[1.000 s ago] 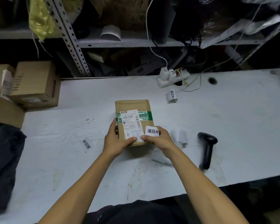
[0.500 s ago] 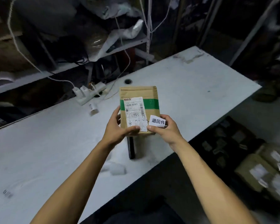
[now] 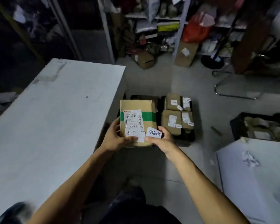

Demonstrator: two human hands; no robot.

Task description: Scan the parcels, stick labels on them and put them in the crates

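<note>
Both hands' fingers point(image 3: 129, 139) clamp parcel point(image 3: 137, 107) | above crate point(image 3: 191, 136) | table point(image 3: 55, 118) left | second crate point(image 3: 238, 126) right

Brown parcel point(image 3: 137, 107) (green band); white label point(image 3: 154, 132), black characters.

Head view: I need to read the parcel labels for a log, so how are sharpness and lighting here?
Head view: the held parcel is fairly sharp, its white sticker readable, barcode label print too small; the shelves behind are dim and blurred; the table edge bows from wide-angle distortion.
</note>
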